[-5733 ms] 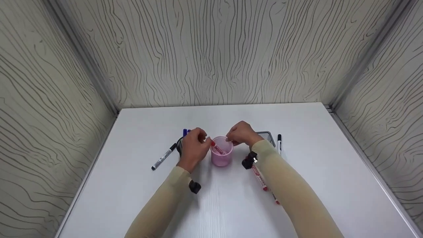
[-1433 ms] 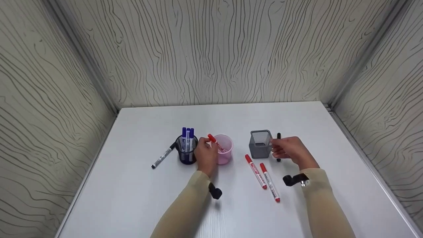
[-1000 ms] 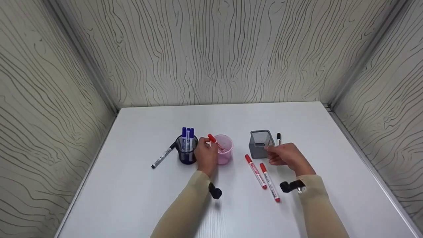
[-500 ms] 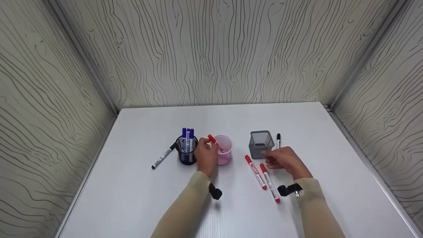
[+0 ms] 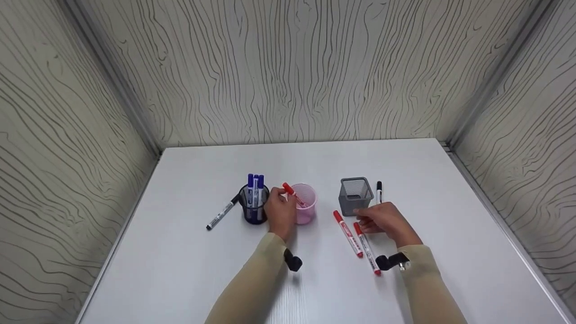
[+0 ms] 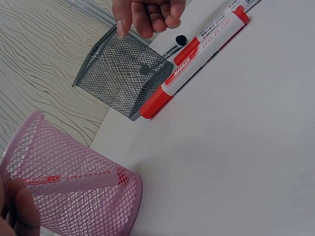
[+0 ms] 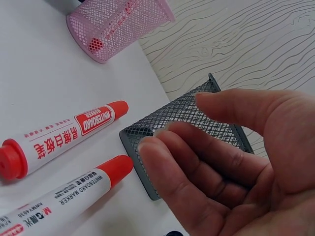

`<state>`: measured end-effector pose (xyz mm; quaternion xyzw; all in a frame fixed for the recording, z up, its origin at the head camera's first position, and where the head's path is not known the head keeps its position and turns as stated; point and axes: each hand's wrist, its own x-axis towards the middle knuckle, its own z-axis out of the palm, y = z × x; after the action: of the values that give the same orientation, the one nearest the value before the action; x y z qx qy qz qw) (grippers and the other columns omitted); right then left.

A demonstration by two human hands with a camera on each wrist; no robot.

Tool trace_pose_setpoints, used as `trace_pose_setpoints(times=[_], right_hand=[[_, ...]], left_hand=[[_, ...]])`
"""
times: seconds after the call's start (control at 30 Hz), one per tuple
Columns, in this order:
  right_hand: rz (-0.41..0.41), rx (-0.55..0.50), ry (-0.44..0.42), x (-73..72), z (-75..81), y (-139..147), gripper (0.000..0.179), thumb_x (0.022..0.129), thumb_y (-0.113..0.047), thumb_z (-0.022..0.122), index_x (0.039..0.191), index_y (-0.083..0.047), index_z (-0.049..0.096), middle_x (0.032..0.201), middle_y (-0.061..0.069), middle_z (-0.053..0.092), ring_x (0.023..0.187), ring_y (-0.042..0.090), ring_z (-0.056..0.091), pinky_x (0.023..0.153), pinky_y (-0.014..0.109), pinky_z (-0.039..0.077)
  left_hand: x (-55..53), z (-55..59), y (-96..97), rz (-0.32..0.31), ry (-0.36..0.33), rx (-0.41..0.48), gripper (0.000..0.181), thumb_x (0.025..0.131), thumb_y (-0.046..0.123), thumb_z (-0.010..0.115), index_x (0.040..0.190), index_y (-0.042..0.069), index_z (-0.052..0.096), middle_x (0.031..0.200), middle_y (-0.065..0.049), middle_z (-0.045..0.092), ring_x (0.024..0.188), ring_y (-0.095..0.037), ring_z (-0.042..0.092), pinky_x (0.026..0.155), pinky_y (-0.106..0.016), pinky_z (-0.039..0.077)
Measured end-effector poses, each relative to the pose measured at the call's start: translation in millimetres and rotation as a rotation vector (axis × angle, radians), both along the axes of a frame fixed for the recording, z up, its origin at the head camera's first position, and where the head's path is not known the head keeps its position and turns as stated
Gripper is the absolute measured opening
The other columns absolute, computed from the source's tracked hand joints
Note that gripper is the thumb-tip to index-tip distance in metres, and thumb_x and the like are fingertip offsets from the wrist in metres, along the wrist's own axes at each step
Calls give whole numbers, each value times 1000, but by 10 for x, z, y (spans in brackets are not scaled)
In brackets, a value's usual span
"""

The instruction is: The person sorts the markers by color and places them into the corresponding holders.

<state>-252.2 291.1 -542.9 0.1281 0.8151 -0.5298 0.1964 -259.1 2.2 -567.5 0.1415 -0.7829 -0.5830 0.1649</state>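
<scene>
My left hand is at the left rim of the pink mesh cup. Its thumb and finger pinch a red whiteboard marker that leans inside the cup; whether they also touch the rim is unclear. Over the table, my right hand hangs with loosely bent fingers and holds nothing. It is in front of the grey square mesh cup, close to the cap of one red marker. A second red marker lies beside that one, with its cap towards the grey cup.
Several blue-capped markers stand in a dark mesh cup on the left. A black marker lies left of it, and another black marker lies right of the grey cup. Patterned panels enclose the white table.
My right hand left the pink cup, was over the black marker on the right, then came forward and left to the red markers. Lately my left hand has kept still at the pink cup.
</scene>
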Motion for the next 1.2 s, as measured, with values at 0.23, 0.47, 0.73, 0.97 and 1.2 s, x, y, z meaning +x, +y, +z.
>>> trace_pose_setpoints(times=[0.23, 0.47, 0.73, 0.97, 1.2], right_hand=[[2, 2, 3, 30, -48, -54, 31, 107, -26, 79, 107, 5, 83, 82, 4, 80, 69, 10, 77, 68, 24, 66], [3, 21, 1, 59, -63, -121, 29, 105, -25, 81, 101, 3, 82, 81, 4, 78, 67, 11, 77, 67, 25, 66], [26, 85, 73, 95, -39, -193, 30, 102, -25, 83, 96, 5, 81, 77, 4, 76, 67, 12, 75, 66, 27, 66], [39, 145, 104, 117, -48, -259, 27, 100, -21, 84, 91, 4, 81, 75, 5, 76, 66, 12, 74, 66, 26, 65], [58, 183, 127, 127, -81, -301, 27, 99, -20, 84, 88, 5, 82, 74, 7, 79, 66, 13, 75, 64, 25, 63]], left_hand=[[11, 3, 7, 1, -6, 10, 16, 101, 4, 75, 116, 2, 70, 86, -4, 58, 80, -17, 53, 71, -31, 42], [4, -4, 4, 2, -18, 6, 17, 101, 6, 76, 117, 3, 69, 88, -5, 59, 83, -18, 54, 72, -30, 42], [-4, -14, 6, -2, -2, 6, 15, 101, 4, 74, 115, 2, 70, 87, -4, 59, 81, -16, 53, 70, -29, 41], [-7, -38, 4, 0, 9, 7, 15, 100, 2, 74, 115, 2, 70, 86, -3, 58, 79, -16, 52, 69, -29, 41], [-23, -58, 14, 20, 30, -15, 14, 99, 5, 73, 113, 2, 70, 84, -3, 59, 79, -16, 53, 69, -29, 43]])
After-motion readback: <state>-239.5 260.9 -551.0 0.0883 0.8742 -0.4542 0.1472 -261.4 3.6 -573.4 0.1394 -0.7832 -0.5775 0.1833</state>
